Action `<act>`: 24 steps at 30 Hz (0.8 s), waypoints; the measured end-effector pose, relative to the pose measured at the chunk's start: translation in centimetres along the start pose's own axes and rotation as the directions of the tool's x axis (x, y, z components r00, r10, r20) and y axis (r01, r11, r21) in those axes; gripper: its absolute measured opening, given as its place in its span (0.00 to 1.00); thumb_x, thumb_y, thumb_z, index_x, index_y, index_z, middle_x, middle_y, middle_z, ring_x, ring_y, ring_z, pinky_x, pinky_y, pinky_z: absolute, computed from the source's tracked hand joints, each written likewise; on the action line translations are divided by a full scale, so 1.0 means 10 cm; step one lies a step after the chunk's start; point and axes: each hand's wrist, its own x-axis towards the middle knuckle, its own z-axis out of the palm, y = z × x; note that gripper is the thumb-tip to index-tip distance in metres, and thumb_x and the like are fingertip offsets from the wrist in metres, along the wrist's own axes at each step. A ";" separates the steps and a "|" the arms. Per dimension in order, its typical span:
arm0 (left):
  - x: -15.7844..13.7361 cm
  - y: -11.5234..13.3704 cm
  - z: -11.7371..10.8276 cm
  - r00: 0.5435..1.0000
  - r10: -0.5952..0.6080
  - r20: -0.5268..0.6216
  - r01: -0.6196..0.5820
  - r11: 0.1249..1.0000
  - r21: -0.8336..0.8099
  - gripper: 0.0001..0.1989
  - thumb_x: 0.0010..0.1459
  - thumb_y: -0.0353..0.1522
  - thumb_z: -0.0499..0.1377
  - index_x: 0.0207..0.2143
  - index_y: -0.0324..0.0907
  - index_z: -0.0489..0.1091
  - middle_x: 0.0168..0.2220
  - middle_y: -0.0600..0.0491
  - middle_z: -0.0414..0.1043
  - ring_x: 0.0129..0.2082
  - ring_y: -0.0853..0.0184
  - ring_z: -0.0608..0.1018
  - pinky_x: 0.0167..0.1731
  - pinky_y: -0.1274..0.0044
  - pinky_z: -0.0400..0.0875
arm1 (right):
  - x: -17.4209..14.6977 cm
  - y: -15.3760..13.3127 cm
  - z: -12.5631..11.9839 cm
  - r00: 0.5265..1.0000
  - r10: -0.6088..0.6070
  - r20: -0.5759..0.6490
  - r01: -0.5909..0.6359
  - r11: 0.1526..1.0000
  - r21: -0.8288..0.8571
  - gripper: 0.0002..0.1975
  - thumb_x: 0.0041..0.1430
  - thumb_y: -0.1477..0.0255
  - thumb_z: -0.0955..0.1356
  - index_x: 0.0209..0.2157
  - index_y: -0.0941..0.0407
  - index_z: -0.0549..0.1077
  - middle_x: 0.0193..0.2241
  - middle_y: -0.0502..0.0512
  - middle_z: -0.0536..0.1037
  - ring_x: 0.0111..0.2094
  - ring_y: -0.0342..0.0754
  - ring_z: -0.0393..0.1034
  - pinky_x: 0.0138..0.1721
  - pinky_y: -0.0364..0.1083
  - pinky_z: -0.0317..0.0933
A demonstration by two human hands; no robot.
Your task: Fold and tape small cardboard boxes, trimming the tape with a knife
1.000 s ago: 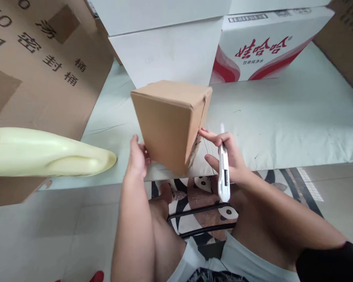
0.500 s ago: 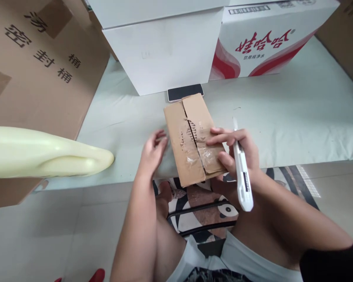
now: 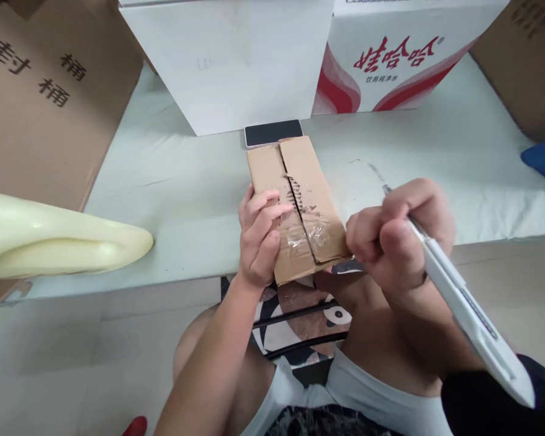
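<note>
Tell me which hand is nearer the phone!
Left. The left hand, on the cardboard box, is this side of the phone; the right hand, with the cutter, is farther right.

Red-white carton (image 3: 386,63) — 娃哈哈; brown carton (image 3: 57,121) — 封桶

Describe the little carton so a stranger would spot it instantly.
Find the big white box and the smartphone before it. Nearer the camera, between left hand and right hand, is a brown cardboard box, much smaller than the white box, with a ragged, taped seam.
</note>
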 end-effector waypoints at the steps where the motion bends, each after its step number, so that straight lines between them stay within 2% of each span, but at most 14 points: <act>1: 0.00 0.01 0.02 1.000 -0.016 -0.010 0.016 1.000 0.010 0.20 0.71 0.43 0.45 0.52 0.48 0.72 0.58 0.49 0.71 0.62 0.57 0.71 0.75 0.60 0.48 | 0.00 -0.04 0.00 0.995 0.085 0.059 -0.085 0.996 0.002 0.13 0.69 0.56 0.66 0.37 0.49 0.63 0.17 0.40 0.64 0.13 0.37 0.54 0.15 0.40 0.49; 3: -0.01 0.03 0.04 0.999 -0.034 -0.017 0.034 0.999 0.028 0.21 0.71 0.45 0.45 0.52 0.48 0.72 0.58 0.49 0.71 0.62 0.57 0.71 0.75 0.60 0.48 | -0.01 -0.07 -0.02 0.965 0.222 0.139 -0.210 0.973 -0.092 0.16 0.67 0.51 0.66 0.43 0.48 0.66 0.22 0.44 0.73 0.16 0.40 0.62 0.16 0.41 0.54; 6: -0.02 0.04 0.03 1.000 -0.018 -0.003 0.018 1.000 0.010 0.21 0.71 0.45 0.45 0.53 0.49 0.72 0.58 0.49 0.71 0.62 0.57 0.71 0.75 0.59 0.47 | 0.00 -0.10 -0.06 0.931 0.304 0.200 -0.241 0.927 -0.285 0.11 0.65 0.59 0.69 0.38 0.52 0.71 0.23 0.47 0.74 0.20 0.41 0.66 0.20 0.42 0.58; 9: -0.01 0.05 0.00 0.999 -0.039 0.024 0.040 0.998 -0.043 0.20 0.70 0.49 0.49 0.51 0.50 0.72 0.59 0.48 0.69 0.64 0.55 0.70 0.73 0.56 0.51 | 0.02 -0.15 -0.06 0.929 0.298 0.219 -0.203 0.905 -0.373 0.08 0.63 0.67 0.69 0.30 0.54 0.72 0.19 0.47 0.71 0.20 0.40 0.63 0.22 0.43 0.58; 13: -0.01 0.09 -0.02 0.981 -0.185 0.056 0.188 0.980 -0.065 0.23 0.65 0.56 0.55 0.44 0.48 0.73 0.62 0.45 0.67 0.67 0.52 0.68 0.69 0.53 0.58 | 0.02 -0.16 -0.03 0.938 0.293 0.185 -0.199 0.892 -0.406 0.04 0.61 0.71 0.67 0.31 0.53 0.72 0.18 0.45 0.71 0.18 0.40 0.61 0.22 0.42 0.57; 14: -0.01 0.11 -0.03 0.974 -0.216 0.067 0.221 0.973 -0.065 0.23 0.64 0.56 0.56 0.43 0.47 0.73 0.63 0.44 0.66 0.68 0.51 0.67 0.69 0.52 0.58 | 0.02 -0.16 -0.02 0.935 0.312 0.168 -0.219 0.882 -0.417 0.03 0.60 0.71 0.68 0.32 0.53 0.70 0.18 0.44 0.69 0.17 0.40 0.60 0.21 0.42 0.56; 18: -0.03 0.16 -0.07 0.953 -0.281 0.111 0.292 0.951 -0.102 0.20 0.63 0.53 0.59 0.38 0.47 0.69 0.66 0.44 0.64 0.71 0.51 0.62 0.67 0.52 0.62 | 0.00 -0.15 0.00 0.929 0.336 0.155 -0.236 0.862 -0.449 0.09 0.57 0.71 0.70 0.29 0.52 0.64 0.15 0.42 0.63 0.15 0.39 0.53 0.18 0.42 0.50; 24: -0.04 0.17 -0.10 0.949 -0.286 0.132 0.303 0.943 -0.136 0.18 0.64 0.51 0.60 0.34 0.47 0.66 0.66 0.46 0.64 0.70 0.51 0.63 0.67 0.51 0.63 | 0.05 -0.17 0.07 0.917 0.374 0.139 -0.247 0.805 -0.540 0.07 0.54 0.73 0.69 0.28 0.52 0.64 0.14 0.43 0.65 0.14 0.39 0.55 0.17 0.42 0.48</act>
